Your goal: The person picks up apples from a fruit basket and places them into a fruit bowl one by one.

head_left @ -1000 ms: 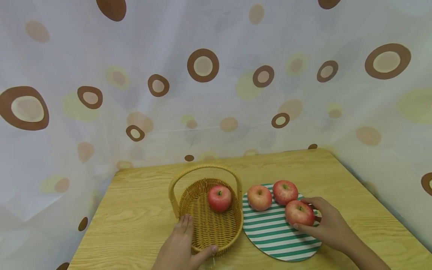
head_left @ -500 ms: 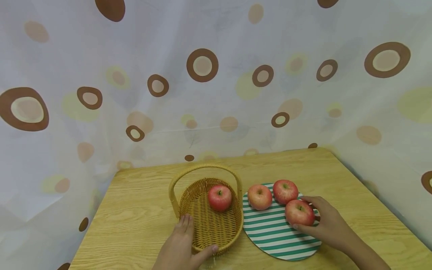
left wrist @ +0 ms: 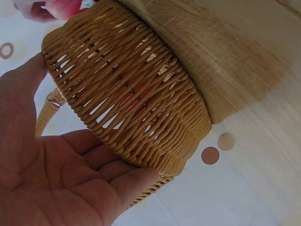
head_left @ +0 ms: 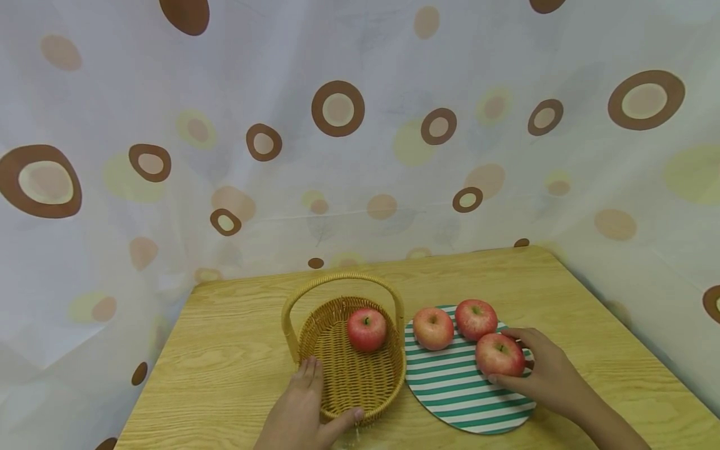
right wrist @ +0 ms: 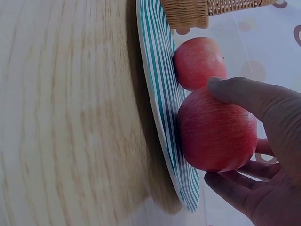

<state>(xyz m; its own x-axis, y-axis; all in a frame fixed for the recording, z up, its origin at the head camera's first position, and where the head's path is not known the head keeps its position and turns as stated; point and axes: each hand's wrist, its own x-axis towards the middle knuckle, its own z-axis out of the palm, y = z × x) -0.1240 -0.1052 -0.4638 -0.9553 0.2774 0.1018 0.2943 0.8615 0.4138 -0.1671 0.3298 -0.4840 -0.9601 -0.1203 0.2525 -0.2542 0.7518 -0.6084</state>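
Observation:
My left hand (head_left: 298, 409) holds the near left rim of a round wicker basket (head_left: 355, 390). In the left wrist view, its fingers (left wrist: 134, 181) hook over the basket's rim and its thumb lies farther along. A red apple (head_left: 366, 330) sits inside the basket. My right hand (head_left: 554, 375) grips another apple (head_left: 499, 355) between thumb and fingers at the right of a green-and-white striped round mat (head_left: 458, 403). In the right wrist view, this apple (right wrist: 216, 132) touches or nearly touches the mat. Two more apples, one paler (head_left: 432, 329) and one redder (head_left: 475, 319), rest on the mat.
The basket's tall arched handle (head_left: 343, 277) rises over its opening. Beneath everything is a wooden table (head_left: 236, 350). A white sheet with brown and yellow circles (head_left: 360, 169) hangs behind it and along both sides. Basket and mat stand side by side, nearly touching.

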